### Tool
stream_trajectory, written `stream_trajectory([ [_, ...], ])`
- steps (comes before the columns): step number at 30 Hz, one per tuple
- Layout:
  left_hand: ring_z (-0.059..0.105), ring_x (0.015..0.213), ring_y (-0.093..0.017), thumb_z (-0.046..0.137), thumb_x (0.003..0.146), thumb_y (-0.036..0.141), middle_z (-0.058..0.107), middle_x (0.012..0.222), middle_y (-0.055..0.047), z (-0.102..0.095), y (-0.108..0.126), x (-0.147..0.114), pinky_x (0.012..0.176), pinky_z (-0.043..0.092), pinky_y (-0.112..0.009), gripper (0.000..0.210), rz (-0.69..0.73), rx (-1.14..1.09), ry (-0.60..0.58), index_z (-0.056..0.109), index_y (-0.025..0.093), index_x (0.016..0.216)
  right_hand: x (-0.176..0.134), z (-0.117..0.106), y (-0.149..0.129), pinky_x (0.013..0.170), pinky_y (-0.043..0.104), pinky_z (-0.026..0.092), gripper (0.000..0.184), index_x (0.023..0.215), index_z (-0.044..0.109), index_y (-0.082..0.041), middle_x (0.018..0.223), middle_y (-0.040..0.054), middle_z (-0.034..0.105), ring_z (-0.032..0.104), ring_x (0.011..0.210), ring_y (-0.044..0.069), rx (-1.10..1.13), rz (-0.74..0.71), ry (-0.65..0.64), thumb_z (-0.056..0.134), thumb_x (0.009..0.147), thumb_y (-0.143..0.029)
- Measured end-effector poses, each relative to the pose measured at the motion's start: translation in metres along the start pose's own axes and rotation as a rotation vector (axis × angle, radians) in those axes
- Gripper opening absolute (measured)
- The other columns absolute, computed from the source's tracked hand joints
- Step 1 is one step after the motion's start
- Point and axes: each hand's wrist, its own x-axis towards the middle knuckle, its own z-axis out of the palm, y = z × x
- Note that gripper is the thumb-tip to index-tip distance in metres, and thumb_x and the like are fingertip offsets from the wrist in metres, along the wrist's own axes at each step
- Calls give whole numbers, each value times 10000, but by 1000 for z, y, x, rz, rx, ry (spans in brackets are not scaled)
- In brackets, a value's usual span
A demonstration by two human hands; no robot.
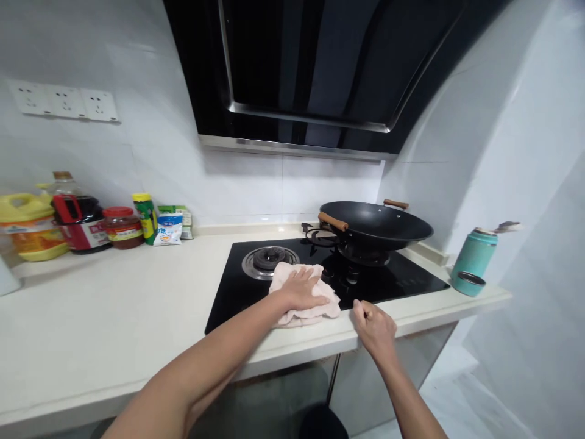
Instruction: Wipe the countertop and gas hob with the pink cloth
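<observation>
My left hand [302, 291] lies flat with its fingers stretched out, pressing on a pale pink cloth [326, 303]. The cloth is spread over the front of the black glass gas stove [228, 292] and hangs slightly onto the counter edge. Just behind it sits the left burner [270, 258], with its metal ring uncovered. My right hand [375, 326] is closed in a fist at the counter's front edge, right of the cloth; no object shows in it. A black wok [375, 222] with wooden handles rests over the right burner.
A black range hood [301, 73] overhangs the stove. Along the wall at left stand a yellow jug [30, 228], a red-lidded jar [122, 228], other seasoning containers and packets. A teal flask [473, 259] stands at the counter's right end. A burner grate [320, 236] lies by the wok.
</observation>
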Motion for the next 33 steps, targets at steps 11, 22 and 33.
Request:
stream_trajectory([
  [11,87,1571,-397,615,789,591,177,1689,-213,25,54,-62,1264,72,-605,992,76,-98,102,267,125,1593,-22,-30,-68,920,319,472,331,1162,609,-243,1135,61,644,600,1053,201,593,-208,-166,413,1016,-466],
  [22,416,1446,-357,615,871,577,499,1554,-98,-2,-38,-145,1218,305,-555,701,121,-233,254,491,269,1489,-16,-21,-45,917,432,468,298,1230,657,-297,1103,78,604,554,1021,256,9,-448,-312,518,990,-404],
  [33,638,1180,-251,531,926,466,697,1303,-63,-13,-109,-145,1064,476,-432,411,-32,-340,412,671,242,1241,78,-41,101,961,401,424,392,1034,743,-196,1066,131,710,603,1081,282,-279,-61,-279,385,963,-338],
])
